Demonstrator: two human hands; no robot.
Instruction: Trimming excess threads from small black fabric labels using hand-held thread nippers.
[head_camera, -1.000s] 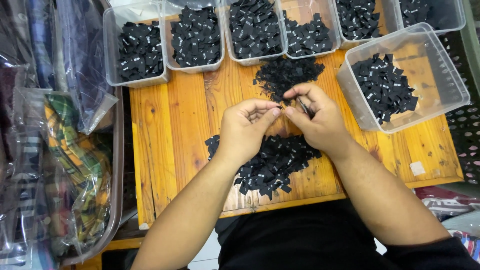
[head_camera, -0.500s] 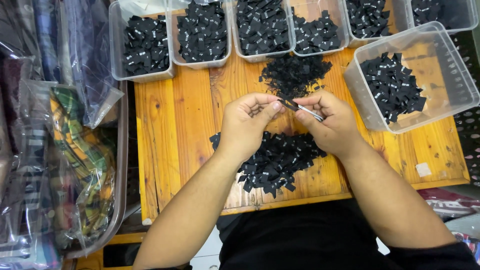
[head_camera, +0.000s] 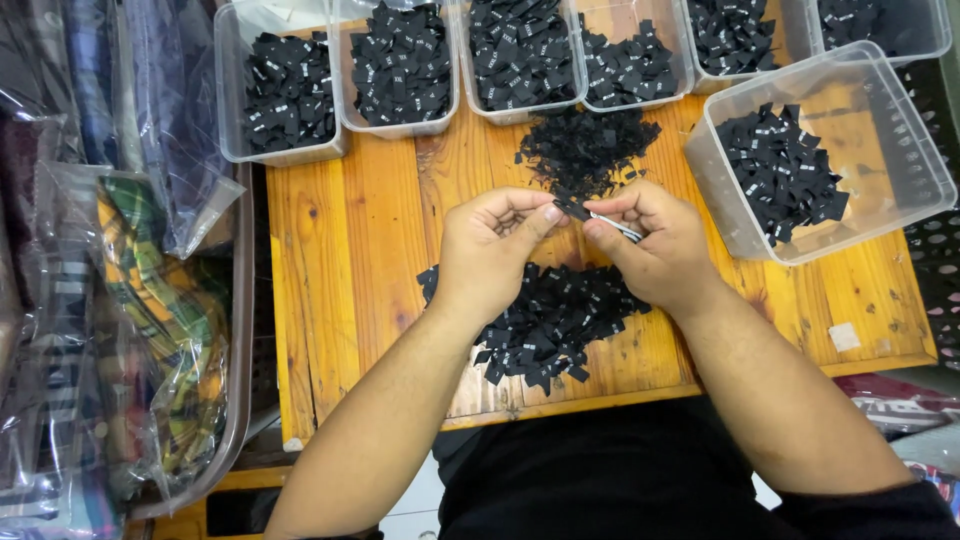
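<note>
**Pinching a small black label between both hands over the wooden table**

Holding a small black label (head_camera: 573, 209) at their meeting fingertips, the left hand (head_camera: 492, 247) and right hand (head_camera: 655, 243) hover above the middle of the wooden table (head_camera: 350, 260). The left thumb and forefinger grasp one end of the label; the right hand grips the other end together with a thin silvery tool (head_camera: 617, 225), possibly tweezers, though the view is too small to be sure. Beneath the wrists, near the table's front edge, lies a loose heap of black labels (head_camera: 548, 322). A second heap (head_camera: 585, 148) sits just beyond the fingers. Along the far edge stands a row of clear plastic tubs (head_camera: 400, 65), each holding more black labels. Another clear tub (head_camera: 905, 160) sits tilted at the far right corner, partly filled. Bagged plaid fabric (head_camera: 150, 300) lies off the table's left edge.
</note>
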